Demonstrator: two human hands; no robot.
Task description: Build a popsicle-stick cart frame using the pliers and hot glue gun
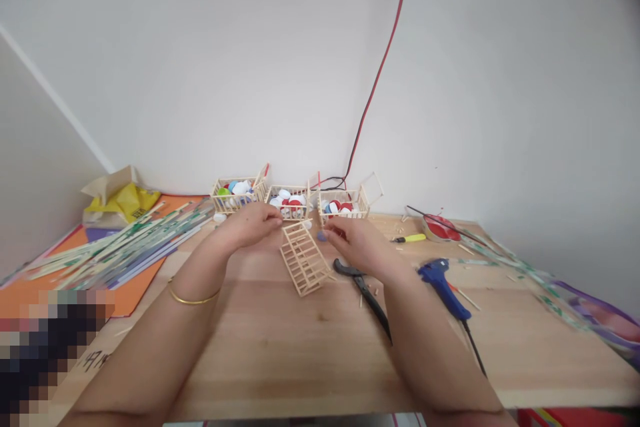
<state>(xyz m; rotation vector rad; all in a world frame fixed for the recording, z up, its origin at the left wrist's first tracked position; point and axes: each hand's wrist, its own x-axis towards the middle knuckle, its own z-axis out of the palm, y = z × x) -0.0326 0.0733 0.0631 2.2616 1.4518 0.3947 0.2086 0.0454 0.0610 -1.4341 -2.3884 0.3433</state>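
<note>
Around the slatted stick crate [303, 257], we're poising our left hand [249, 223] and right hand [358, 243], grip unclear on both; we should be handling it lightly.

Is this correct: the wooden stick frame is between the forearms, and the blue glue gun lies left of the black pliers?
Not quite: the head view shows the blue glue gun lying right of the black pliers. The wooden stick frame is indeed between the left forearm and right forearm.
</note>
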